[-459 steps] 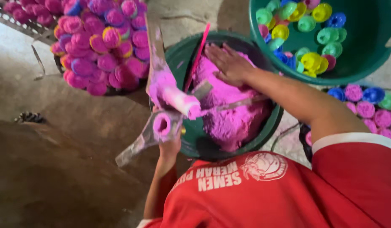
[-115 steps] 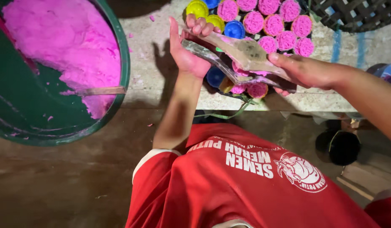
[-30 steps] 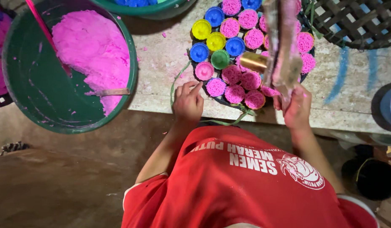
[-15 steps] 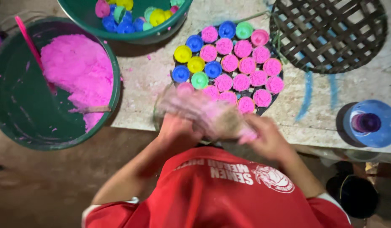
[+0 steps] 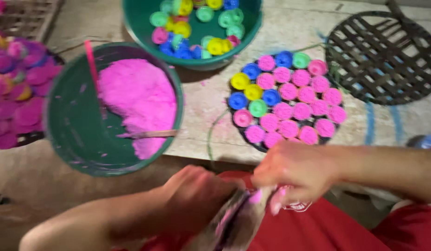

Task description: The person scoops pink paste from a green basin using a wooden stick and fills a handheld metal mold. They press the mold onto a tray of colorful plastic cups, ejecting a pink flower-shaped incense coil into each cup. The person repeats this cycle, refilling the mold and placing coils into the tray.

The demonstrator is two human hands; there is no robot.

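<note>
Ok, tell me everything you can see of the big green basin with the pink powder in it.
The green basin is round, looks like plastic, and sits upright, overhanging the slab's near edge. A heap of bright pink powder fills its right half; the left half shows bare, powder-smeared green wall. A pink stick leans against its far rim, and a thin pale strip lies across the powder toward the right rim. Neither hand touches it; another green basin of coloured cups stands just behind.

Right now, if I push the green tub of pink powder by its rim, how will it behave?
The green tub hangs partly over the table edge, so a push toward you could tip it. The pink powder is heaped to one side, so it is probably lopsided and fairly heavy. Powder would likely slump or spill if jolted.
</note>
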